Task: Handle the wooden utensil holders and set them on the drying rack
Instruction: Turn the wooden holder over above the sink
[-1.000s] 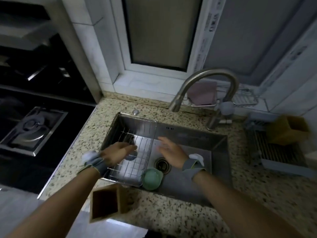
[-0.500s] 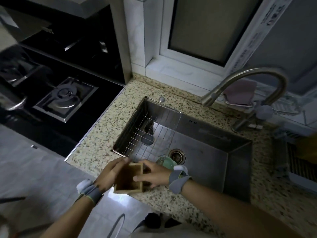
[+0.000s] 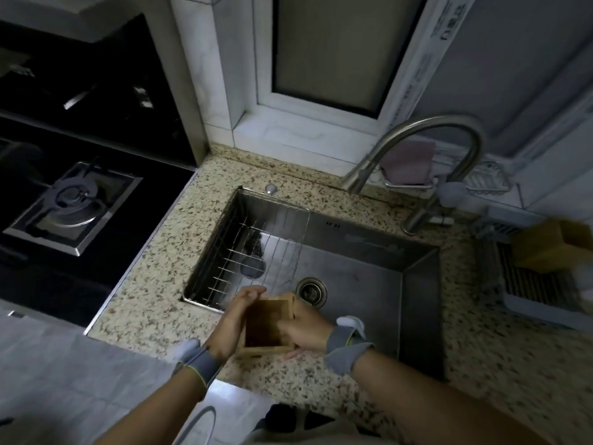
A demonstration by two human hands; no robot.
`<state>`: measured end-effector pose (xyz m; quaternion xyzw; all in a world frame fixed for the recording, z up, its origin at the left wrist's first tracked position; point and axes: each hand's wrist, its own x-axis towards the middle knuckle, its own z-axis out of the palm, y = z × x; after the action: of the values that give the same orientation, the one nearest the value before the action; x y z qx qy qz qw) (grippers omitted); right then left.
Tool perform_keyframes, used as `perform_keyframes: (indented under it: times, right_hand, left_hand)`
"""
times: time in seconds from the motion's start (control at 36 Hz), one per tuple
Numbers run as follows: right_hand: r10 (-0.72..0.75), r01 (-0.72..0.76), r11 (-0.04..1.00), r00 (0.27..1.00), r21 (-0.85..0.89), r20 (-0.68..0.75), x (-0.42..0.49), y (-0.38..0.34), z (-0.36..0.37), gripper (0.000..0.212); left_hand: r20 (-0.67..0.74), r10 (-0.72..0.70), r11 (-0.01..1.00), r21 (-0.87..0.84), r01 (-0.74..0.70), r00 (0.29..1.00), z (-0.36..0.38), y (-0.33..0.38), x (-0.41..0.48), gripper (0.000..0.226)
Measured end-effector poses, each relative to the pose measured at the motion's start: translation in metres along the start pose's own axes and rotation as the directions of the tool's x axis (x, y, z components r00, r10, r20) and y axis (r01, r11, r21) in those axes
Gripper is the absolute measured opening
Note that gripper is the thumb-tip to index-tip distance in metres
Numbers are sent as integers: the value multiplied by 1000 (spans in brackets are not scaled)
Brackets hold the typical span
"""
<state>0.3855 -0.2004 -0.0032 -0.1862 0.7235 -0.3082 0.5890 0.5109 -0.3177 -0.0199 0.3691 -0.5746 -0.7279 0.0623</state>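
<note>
A square wooden utensil holder (image 3: 268,326), open end up, is held over the front edge of the steel sink (image 3: 369,271). My left hand (image 3: 232,319) presses its left wall and my right hand (image 3: 305,329) clasps its right wall, fingers curled under it. A second wooden utensil holder (image 3: 552,250) lies tilted on the grey drying rack (image 3: 539,290) at the far right, blurred and partly cut off by the frame.
A wire basket (image 3: 253,258) fills the sink's left half, with the drain (image 3: 311,289) beside it. The curved tap (image 3: 417,155) arches over the back. A gas hob (image 3: 70,203) lies at the left; speckled countertop (image 3: 154,277) surrounds the sink.
Both hands left the sink, closed on the wooden holder at the counter's front edge, and have lifted it slightly right, over the sink's front rim. The view has swung back rightward.
</note>
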Motion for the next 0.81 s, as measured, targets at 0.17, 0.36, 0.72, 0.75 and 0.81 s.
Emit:
perform_keyframes:
  times: [0.17, 0.36, 0.72, 0.75, 0.81]
  right_hand:
    - [5, 15, 992, 987, 128, -159, -36, 20, -69, 34]
    - [55, 54, 953, 937, 299, -344, -78, 59, -141, 48]
    - [-53, 213, 974, 542, 76, -839, -154, 123, -253, 55]
    - [-108, 190, 982, 472, -19, -875, -156, 123, -251, 55]
    - [-259, 134, 964, 280, -229, -925, -164, 131, -263, 45]
  left_hand:
    - [115, -235, 961, 176, 213, 965, 59, 17, 33, 52]
    - [322, -363, 921, 268, 284, 874, 160, 62, 50, 32]
    - [437, -297, 934, 320, 161, 849, 329, 90, 97, 51]
    - [441, -297, 930, 333, 153, 847, 333, 92, 97, 58]
    - [462, -289, 928, 349, 128, 839, 360, 97, 109, 72]
